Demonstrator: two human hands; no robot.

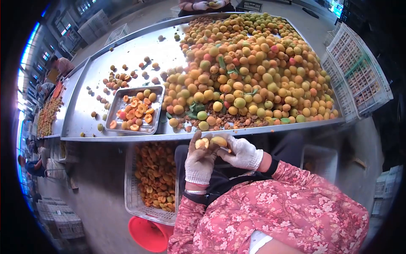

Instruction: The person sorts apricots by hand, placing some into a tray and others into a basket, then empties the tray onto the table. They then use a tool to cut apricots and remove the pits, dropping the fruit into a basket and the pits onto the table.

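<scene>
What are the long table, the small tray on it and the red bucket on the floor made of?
Table: metal, probably stainless steel, by its glare and grey sheen.
Tray: shiny metal too, judging by its bright rim.
Bucket: likely plastic, smooth and evenly red.

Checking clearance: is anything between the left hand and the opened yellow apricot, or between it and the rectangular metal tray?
Nothing visible separates the left hand from the opened yellow apricot it holds. Before the rectangular metal tray stand the silver table's front edge and the tray's rim.
</scene>
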